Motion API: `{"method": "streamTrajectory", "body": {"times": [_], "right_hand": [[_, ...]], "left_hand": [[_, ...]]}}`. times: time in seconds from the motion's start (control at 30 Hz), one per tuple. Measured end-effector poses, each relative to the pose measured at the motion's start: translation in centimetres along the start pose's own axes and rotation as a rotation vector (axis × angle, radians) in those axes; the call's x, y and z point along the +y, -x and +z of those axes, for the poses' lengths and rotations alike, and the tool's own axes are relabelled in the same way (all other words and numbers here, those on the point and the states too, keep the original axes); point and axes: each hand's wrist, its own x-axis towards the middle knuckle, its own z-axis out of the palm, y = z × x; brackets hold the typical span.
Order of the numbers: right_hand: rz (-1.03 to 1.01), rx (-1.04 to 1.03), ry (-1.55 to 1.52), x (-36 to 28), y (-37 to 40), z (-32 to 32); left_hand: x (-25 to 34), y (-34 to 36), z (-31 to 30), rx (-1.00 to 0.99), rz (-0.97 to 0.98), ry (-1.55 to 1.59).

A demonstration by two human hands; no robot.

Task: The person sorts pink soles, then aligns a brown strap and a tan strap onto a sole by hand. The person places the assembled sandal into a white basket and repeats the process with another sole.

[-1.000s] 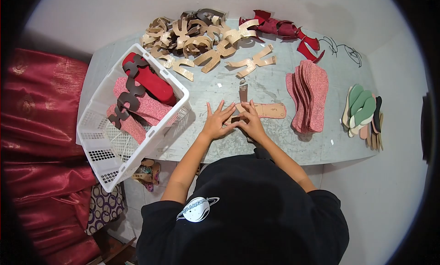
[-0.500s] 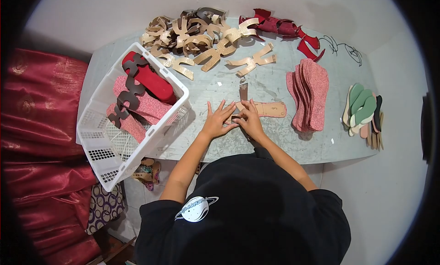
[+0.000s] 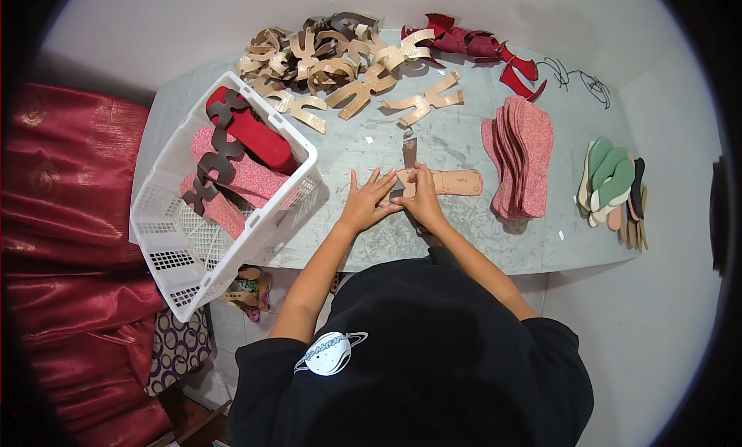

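Note:
A tan insole (image 3: 457,182) with pen marks lies on the table in front of me, its left part under my hands. A dark brown shoe strap (image 3: 410,152) sticks out beyond its far side, and a dark grey piece of it shows between my hands. My left hand (image 3: 366,203) lies flat over the insole's left end, fingers spread. My right hand (image 3: 423,203) has its fingers bent and drawn together over the strap at the insole, thumb toward my left thumb. Part of the strap is hidden beneath my hands.
A white plastic basket (image 3: 300,186) at left holds red and pink soles with dark straps. Cream and brown straps (image 3: 357,95) are heaped at the back, beside red strap pieces (image 3: 471,45). Stacked pink soles (image 3: 533,161) and green insoles (image 3: 616,180) stand at right.
My right hand has shifted slightly, and more of the dark grey strap piece shows between my hands. My left hand stays almost in place.

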Motion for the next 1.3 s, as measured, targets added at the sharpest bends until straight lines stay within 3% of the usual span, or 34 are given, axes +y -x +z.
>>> {"method": "streamTrajectory", "body": {"times": [0.3,0.47,0.7,0.8,0.87,1.17,1.3], "right_hand": [[0.015,0.031,-0.121,0.6,-0.2,0.4],[-0.076,0.067,0.131,0.0,0.0,0.4],[-0.053,0.045,0.204,0.1,-0.1,0.4],[-0.058,0.055,0.172,-0.9,0.2,-0.2],[-0.029,0.112,-0.008,-2.0,0.5,-0.7],[-0.18,0.09,0.062,0.2,0.3,-1.8],[-0.011,0.103,-0.29,1.0,-1.4,-2.7]], "left_hand": [[0.2,0.1,-0.2,-0.007,-0.013,0.0],[0.1,0.1,0.0,0.004,0.011,-0.02],[0.7,0.6,0.5,0.03,0.075,-0.07],[0.8,0.8,0.8,0.043,0.104,-0.066],[0.9,0.7,0.8,0.073,0.146,-0.104],[0.3,0.2,1.2,0.116,0.305,-0.356],[0.4,0.1,1.3,0.125,0.315,-0.394]]}}
